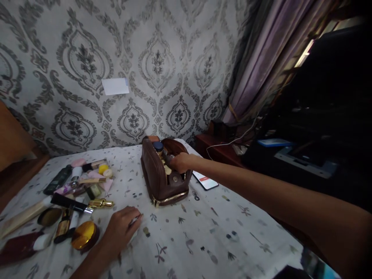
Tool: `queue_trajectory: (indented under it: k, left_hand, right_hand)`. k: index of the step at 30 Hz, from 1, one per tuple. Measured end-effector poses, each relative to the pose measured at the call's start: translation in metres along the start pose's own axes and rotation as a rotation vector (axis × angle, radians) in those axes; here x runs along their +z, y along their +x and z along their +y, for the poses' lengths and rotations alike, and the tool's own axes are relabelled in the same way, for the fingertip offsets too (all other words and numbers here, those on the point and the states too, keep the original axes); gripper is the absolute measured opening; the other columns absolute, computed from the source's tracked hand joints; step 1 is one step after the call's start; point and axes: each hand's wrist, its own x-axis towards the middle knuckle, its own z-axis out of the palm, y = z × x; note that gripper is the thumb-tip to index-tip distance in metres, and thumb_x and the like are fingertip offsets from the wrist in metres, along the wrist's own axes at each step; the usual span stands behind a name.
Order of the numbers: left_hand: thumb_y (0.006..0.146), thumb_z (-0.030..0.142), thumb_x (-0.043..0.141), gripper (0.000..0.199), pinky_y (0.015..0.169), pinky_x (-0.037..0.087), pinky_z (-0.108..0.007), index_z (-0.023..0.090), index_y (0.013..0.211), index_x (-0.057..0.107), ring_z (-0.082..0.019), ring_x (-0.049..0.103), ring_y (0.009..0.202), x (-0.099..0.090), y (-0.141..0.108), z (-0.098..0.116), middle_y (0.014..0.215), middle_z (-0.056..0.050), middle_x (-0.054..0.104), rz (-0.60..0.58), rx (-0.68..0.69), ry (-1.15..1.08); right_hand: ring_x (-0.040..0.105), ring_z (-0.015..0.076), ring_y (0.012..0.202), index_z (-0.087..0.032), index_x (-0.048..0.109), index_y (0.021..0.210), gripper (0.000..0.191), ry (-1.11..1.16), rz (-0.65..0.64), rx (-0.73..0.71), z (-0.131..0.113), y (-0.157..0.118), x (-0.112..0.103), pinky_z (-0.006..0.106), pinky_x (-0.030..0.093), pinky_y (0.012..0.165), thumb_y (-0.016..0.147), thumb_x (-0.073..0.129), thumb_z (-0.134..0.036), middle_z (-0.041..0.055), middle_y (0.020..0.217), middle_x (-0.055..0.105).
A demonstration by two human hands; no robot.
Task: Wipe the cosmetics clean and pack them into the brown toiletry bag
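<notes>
A brown leather toiletry bag (154, 174) stands unzipped on the patterned cloth, with a dark blue-capped container (158, 146) and other small items inside. My right hand (180, 162) reaches into its opening from the right; its fingertips are hidden among the contents, so their grip does not show. On the cloth in front of the bag rests my left hand (123, 224), fingers curled, with a small slim thing at them that I cannot make out. To its left lie a gold-lidded round jar (84, 235), a gold tube (100, 203) and a black tube (69, 202) with a silver end.
More cosmetics spread over the left side, among them a dark green bottle (58, 180) and a dark red bottle (20, 248) with a white cap. A phone (206, 180) with a lit screen lies right of the bag. Patterned wallpaper (157, 62) rises behind.
</notes>
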Motion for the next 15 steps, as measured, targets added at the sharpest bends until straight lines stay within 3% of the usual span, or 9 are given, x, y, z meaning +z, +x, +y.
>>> queue_trajectory:
  k: [5, 10, 15]
  left_hand:
    - [0.094, 0.025, 0.047, 0.026, 0.063, 0.047, -0.025, 0.020, 0.073, 0.060, -0.016, 0.065, 0.068, -0.0001, -0.0005, -0.0007, 0.071, -0.001, 0.066, -0.014, 0.002, 0.014]
    - [0.095, 0.026, 0.045, 0.028, 0.065, 0.047, -0.026, 0.020, 0.073, 0.060, -0.016, 0.064, 0.069, -0.0017, -0.0003, 0.0008, 0.072, -0.002, 0.066, -0.029, 0.004, 0.014]
    - [0.096, 0.026, 0.043, 0.028, 0.067, 0.046, -0.027, 0.019, 0.077, 0.061, -0.017, 0.064, 0.072, -0.0034, -0.0001, 0.0015, 0.075, -0.003, 0.067, -0.071, -0.008, 0.037]
  right_hand:
    - [0.065, 0.0339, 0.110, -0.015, 0.072, 0.105, 0.031, -0.062, -0.064, 0.013, -0.0028, -0.0058, -0.0044, 0.045, 0.052, 0.089, 0.075, 0.065, -0.011, 0.0175, 0.109, 0.071]
    - [0.064, 0.0324, 0.112, -0.016, 0.067, 0.117, 0.042, -0.079, -0.022, 0.017, -0.0052, -0.0091, -0.0085, 0.039, 0.052, 0.088, 0.075, 0.066, -0.016, 0.0170, 0.115, 0.069]
    - [0.065, 0.0346, 0.110, -0.013, 0.068, 0.115, 0.037, -0.097, 0.024, 0.056, -0.0065, -0.0059, -0.0052, 0.040, 0.054, 0.083, 0.079, 0.063, -0.018, 0.0199, 0.115, 0.069]
